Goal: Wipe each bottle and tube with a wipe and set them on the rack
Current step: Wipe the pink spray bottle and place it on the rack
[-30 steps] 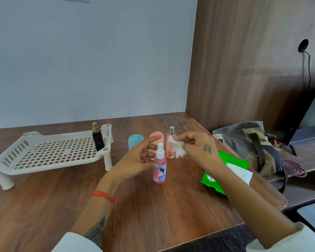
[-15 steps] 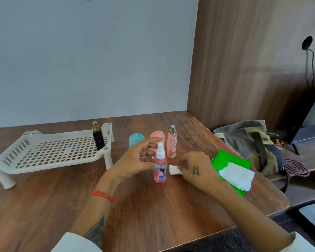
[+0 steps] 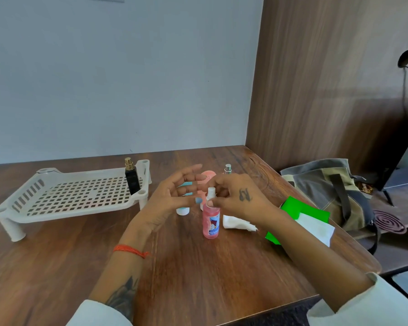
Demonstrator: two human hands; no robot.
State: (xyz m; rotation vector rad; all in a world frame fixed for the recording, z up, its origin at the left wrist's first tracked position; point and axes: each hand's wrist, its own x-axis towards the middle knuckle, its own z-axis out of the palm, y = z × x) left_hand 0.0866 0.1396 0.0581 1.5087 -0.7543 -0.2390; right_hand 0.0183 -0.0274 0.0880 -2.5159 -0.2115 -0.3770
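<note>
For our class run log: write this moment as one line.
right hand: gripping pink spray bottle | left hand: open | wipe: on table | rack: black bottle

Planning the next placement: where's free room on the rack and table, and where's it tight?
Free: rack grid left of the black bottle; bare table in front of the pink spray bottle. Crowded: around that bottle, with both hands, tubes behind, wipe and green pack to its right.

left hand (image 3: 172,198) open, fingers spread; right hand (image 3: 236,196) beside it, fingertips in a pinching grip
</note>
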